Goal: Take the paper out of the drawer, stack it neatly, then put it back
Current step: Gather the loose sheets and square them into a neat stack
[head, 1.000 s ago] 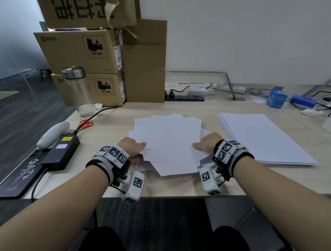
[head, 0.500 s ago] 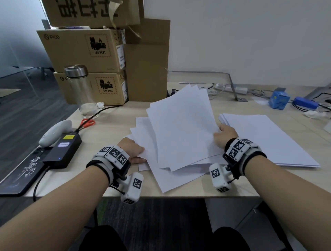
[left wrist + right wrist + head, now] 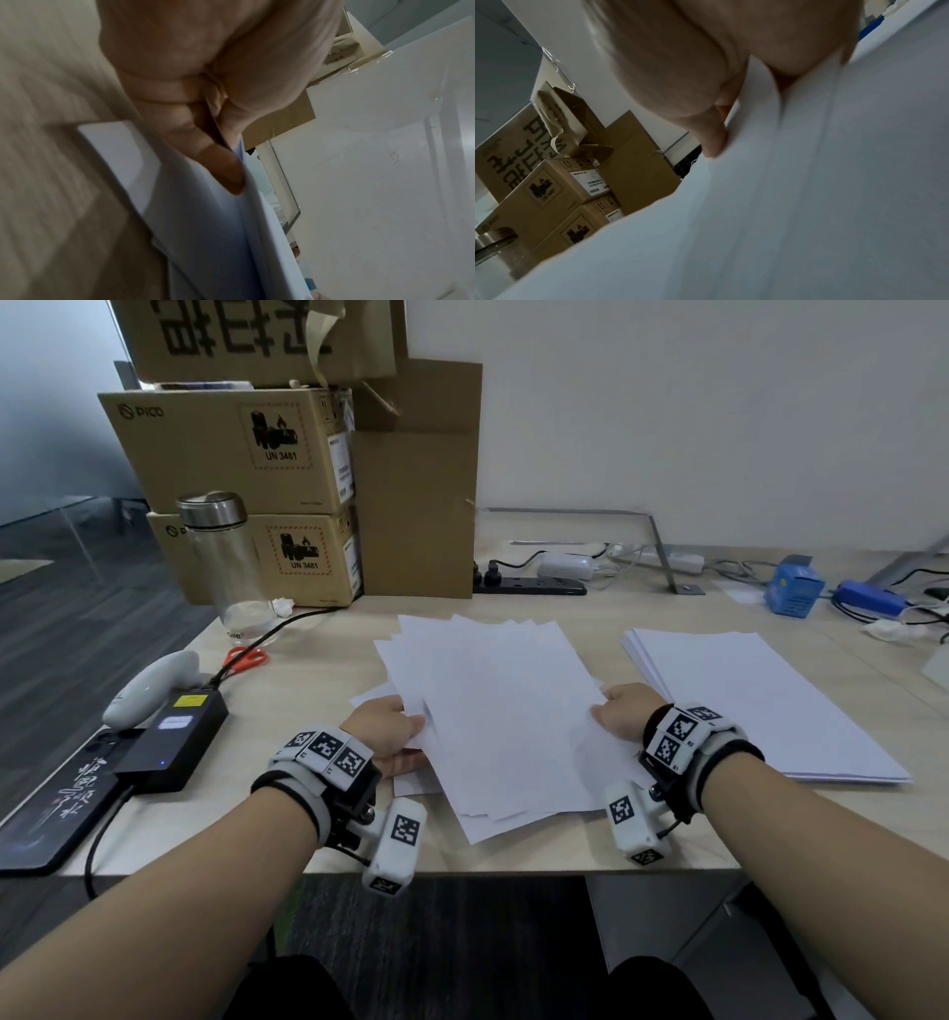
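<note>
A loose, fanned bundle of white paper sheets (image 3: 498, 711) lies in the middle of the wooden desk (image 3: 318, 680). My left hand (image 3: 395, 726) pinches its left edge, and a few sheets stick out underneath. My right hand (image 3: 616, 711) grips the right edge. In the left wrist view, the left hand (image 3: 226, 162) has thumb and fingers closed on the paper (image 3: 205, 233). The right wrist view shows the thumb of the right hand (image 3: 731, 125) on top of the sheets (image 3: 795, 223). A neater paper stack (image 3: 760, 706) lies to the right.
Cardboard boxes (image 3: 241, 454) and a glass bottle (image 3: 226, 557) stand at the back left. Red scissors (image 3: 246, 657), a white controller (image 3: 149, 690) and a black power brick (image 3: 174, 737) are on the left. A power strip (image 3: 529, 585) and blue items (image 3: 793, 588) line the back.
Half a second ago my right hand held the sheets raised and tilted up. They now lie lower and flatter, with both hands holding their sides.
</note>
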